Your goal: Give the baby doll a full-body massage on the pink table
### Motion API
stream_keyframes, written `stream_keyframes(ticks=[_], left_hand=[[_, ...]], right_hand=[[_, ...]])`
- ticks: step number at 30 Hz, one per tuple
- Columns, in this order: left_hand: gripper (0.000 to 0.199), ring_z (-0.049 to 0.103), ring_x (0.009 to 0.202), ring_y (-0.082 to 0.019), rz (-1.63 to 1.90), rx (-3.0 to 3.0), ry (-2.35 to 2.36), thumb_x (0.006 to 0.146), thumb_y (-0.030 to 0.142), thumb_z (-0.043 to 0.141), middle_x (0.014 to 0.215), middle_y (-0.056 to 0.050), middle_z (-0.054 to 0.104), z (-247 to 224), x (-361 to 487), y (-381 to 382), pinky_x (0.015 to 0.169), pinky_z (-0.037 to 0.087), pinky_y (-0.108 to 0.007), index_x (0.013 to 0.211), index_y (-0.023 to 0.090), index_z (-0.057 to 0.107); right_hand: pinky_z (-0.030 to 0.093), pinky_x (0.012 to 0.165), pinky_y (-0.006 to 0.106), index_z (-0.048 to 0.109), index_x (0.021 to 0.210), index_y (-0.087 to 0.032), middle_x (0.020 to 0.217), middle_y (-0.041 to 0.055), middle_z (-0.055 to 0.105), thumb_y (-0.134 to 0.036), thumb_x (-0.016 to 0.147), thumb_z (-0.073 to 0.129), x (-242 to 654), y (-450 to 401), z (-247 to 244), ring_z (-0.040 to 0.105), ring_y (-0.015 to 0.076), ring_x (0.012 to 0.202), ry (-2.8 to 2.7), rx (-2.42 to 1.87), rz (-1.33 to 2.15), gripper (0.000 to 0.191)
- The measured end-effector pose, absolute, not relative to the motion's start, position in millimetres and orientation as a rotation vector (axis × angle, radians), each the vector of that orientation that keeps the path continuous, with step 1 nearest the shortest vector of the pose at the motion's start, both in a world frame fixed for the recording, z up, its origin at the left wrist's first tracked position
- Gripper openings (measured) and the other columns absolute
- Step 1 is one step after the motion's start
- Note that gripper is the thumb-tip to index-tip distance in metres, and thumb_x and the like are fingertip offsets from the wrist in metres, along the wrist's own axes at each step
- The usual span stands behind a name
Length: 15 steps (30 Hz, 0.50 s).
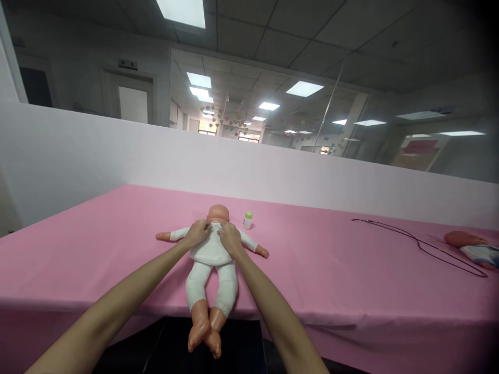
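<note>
A baby doll [212, 252] in a white long-sleeved top and white leggings lies on the pink-covered table, its bald head pointing away from me. No face shows on it. Its arms spread to both sides and its bare feet cross over the near table edge. My left hand [198, 232] is closed over the doll's left-side shoulder, fingers curled at the collar. On the other shoulder, my right hand [230, 239] is closed in the same way, thumb towards the middle. Just beyond it stands a small bottle [248, 221] with a green cap, touched by neither hand.
The pink tablecloth [312, 270] hangs over the near edge. To the right lies a thin dark looped cord [419, 243], beside a second doll [465, 241] partly out of view. A low white wall [253, 169] with glass above closes off the table's far side.
</note>
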State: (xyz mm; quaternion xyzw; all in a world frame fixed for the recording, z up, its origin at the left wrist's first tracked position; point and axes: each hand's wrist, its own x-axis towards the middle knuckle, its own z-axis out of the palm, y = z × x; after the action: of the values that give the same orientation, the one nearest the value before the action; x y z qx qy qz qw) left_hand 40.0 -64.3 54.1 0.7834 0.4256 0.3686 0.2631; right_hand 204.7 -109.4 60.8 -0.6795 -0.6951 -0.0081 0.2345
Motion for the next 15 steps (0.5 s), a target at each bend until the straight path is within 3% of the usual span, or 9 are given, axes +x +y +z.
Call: stream_keyframes(ticks=[6,11,15], left_hand=[[0.022,0.062,0.086,-0.028,0.987,2.204,1.275,0.088,0.018,0.064,0.073,-0.006,0.061,33.2,55.5,-55.9,0.084,0.041,-0.039,0.068,0.022,0.055],[0.024,0.062,0.091,-0.027,0.938,2.174,1.299,0.086,0.017,0.062,0.068,-0.004,0.056,34.7,64.2,-55.2,0.09,0.041,-0.036,0.065,0.023,0.053],[0.032,0.061,0.089,-0.027,0.897,2.135,1.252,0.082,0.017,0.065,0.061,-0.003,0.049,46.3,61.1,-57.2,0.092,0.041,-0.037,0.057,0.023,0.048]], right_hand=[[0.046,0.099,0.035,0.074,0.112,-0.01,0.124,0.0201,0.071,-0.017,0.102,0.058,195.4,-94.7,42.5,0.061,0.032,0.123,-1.87,-1.951,-0.053,0.02],[0.048,0.093,0.036,0.075,0.103,-0.009,0.111,0.0221,0.074,-0.009,0.104,0.044,191.6,-88.9,38.0,0.068,0.0296,0.107,-1.82,-2.021,-0.024,0.031],[0.05,0.093,0.037,0.075,0.105,-0.009,0.109,0.0211,0.075,-0.018,0.105,0.049,194.3,-98.7,46.8,0.069,0.0294,0.104,-1.808,-1.98,0.016,0.028]])
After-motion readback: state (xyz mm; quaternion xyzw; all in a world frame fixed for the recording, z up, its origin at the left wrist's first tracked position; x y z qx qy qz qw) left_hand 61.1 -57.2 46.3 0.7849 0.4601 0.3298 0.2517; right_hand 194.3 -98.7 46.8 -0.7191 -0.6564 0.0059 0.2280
